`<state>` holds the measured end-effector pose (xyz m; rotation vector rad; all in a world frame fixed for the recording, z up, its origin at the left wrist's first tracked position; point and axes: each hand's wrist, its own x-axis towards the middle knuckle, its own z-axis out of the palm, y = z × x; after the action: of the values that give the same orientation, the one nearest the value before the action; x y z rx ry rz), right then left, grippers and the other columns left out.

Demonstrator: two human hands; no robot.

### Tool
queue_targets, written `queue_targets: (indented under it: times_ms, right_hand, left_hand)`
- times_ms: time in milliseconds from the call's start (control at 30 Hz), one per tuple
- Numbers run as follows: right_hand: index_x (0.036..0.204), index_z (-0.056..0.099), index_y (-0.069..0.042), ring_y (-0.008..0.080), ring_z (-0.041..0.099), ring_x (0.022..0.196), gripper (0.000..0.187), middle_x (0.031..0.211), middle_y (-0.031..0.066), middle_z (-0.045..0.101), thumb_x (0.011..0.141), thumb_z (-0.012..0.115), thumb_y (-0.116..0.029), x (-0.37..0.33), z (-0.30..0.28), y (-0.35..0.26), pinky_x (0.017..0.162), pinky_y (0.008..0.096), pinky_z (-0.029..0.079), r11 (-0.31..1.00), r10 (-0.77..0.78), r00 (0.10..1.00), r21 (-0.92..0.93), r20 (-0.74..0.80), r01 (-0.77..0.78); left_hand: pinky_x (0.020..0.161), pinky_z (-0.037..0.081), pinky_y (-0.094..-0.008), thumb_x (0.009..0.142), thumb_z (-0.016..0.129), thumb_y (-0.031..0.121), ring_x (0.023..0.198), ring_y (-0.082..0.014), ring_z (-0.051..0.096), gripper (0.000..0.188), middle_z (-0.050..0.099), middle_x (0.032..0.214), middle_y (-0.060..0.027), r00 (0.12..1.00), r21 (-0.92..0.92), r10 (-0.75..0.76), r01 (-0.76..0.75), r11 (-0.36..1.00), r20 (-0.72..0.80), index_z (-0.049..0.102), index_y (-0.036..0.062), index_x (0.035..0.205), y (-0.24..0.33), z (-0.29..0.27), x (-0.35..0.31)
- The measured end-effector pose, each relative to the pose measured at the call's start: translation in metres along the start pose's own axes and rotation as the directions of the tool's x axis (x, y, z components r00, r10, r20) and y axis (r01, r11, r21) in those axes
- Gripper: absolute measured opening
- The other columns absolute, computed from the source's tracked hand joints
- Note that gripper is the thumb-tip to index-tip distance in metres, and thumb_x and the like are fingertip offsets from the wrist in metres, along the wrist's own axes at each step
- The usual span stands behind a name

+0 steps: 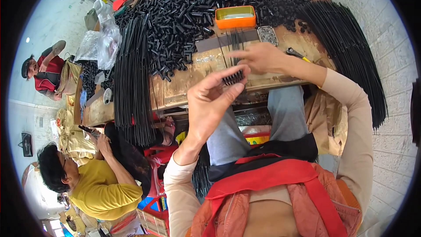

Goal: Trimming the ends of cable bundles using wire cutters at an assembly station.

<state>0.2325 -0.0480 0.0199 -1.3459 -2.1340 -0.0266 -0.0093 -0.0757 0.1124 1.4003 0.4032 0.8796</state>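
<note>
Cluster of small black pieces point(233, 78), centre of frame, pinched between left hand point(207, 104) thumb and fingers. Right hand point(264, 59) just up-right, index outstretched; can't tell if gripping. Thin black rods point(235, 40) on table point(172, 91) above; orange box point(237, 24) upper centre, black tubes point(184, 13) heaped around.

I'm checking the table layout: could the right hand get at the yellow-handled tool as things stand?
Probably yes: the yellow-handled tool lies on the table near the right hand, and nothing appears to lie on it, though the hand would likely need to draw back.
</note>
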Motion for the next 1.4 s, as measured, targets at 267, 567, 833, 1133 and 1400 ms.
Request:
queue_targets:
  times_ms: [267, 567, 833, 1133, 1400]
  right_hand:
    - [0.091, 0.059, -0.01, 0.031, 0.064, 0.06, 0.01, 0.064, 0.011, 0.06, 0.085, 0.053, -0.014, 0.07, 0.024, 0.079, 0.051, 0.044, 0.05, 0.948, -0.206, 0.975, -0.264, -0.084, 0.178]
    - [0.085, 0.066, 0.001, 0.0394, 0.066, 0.086, 0.014, 0.089, 0.0229, 0.067, 0.075, 0.059, -0.004, 0.124, 0.01, 0.153, 0.072, 0.0457, 0.055, 0.9, 0.351, 0.906, -0.352, 0.237, -0.256]
    - [0.084, 0.066, 0.001, 0.0318, 0.066, 0.075, 0.01, 0.08, 0.0168, 0.066, 0.079, 0.064, -0.008, 0.104, -0.044, 0.075, 0.067, 0.0369, 0.051, 0.984, 0.178, 0.984, -0.015, -0.02, -0.178]
    - [0.113, 0.068, -0.011, 0.025, 0.06, 0.07, 0.035, 0.085, 0.0087, 0.06, 0.078, 0.067, -0.001, 0.018, -0.12, -0.102, 0.063, 0.033, 0.05, 0.982, -0.188, 0.969, -0.063, -0.162, 0.18]
    - [0.123, 0.065, -0.016, 0.022, 0.058, 0.072, 0.055, 0.086, 0.0068, 0.056, 0.071, 0.065, 0.003, 0.006, -0.112, -0.11, 0.058, 0.0312, 0.049, 0.937, -0.26, 0.951, -0.281, -0.166, 0.207]
  left_hand:
    - [0.102, 0.048, -0.043, 0.086, 0.057, -0.014, 0.119, -0.0293, 0.056, 0.033, 0.059, 0.124, -0.0209, 0.998, -0.076, -0.015, 0.02, 0.997, 0.065, 0.06, -0.0053, 0.117, 0.001, 0.001, -0.001]
    - [0.101, 0.049, -0.0432, 0.085, 0.055, -0.018, 0.121, -0.0324, 0.054, 0.037, 0.059, 0.121, -0.0195, 0.995, -0.104, -0.052, 0.06, 0.993, 0.08, 0.057, -0.0056, 0.121, 0.011, 0.001, 0.004]
    - [0.092, 0.053, -0.0313, 0.085, 0.063, -0.008, 0.105, -0.0184, 0.062, 0.036, 0.065, 0.116, -0.0149, 0.999, 0.02, -0.019, 0.02, 1.0, -0.04, 0.06, -0.0028, 0.121, -0.001, -0.006, 0.009]
    - [0.073, 0.057, -0.0252, 0.09, 0.065, 0.005, 0.089, -0.0174, 0.068, 0.022, 0.069, 0.102, -0.0128, 0.992, -0.089, -0.016, 0.005, 0.996, -0.123, 0.066, -0.0026, 0.111, 0.002, -0.005, 0.022]
    - [0.073, 0.056, -0.025, 0.09, 0.066, 0.006, 0.086, -0.0214, 0.07, 0.023, 0.069, 0.095, -0.011, 0.988, -0.065, -0.061, 0.052, 0.997, -0.141, 0.065, -0.0036, 0.11, 0.005, -0.008, 0.018]
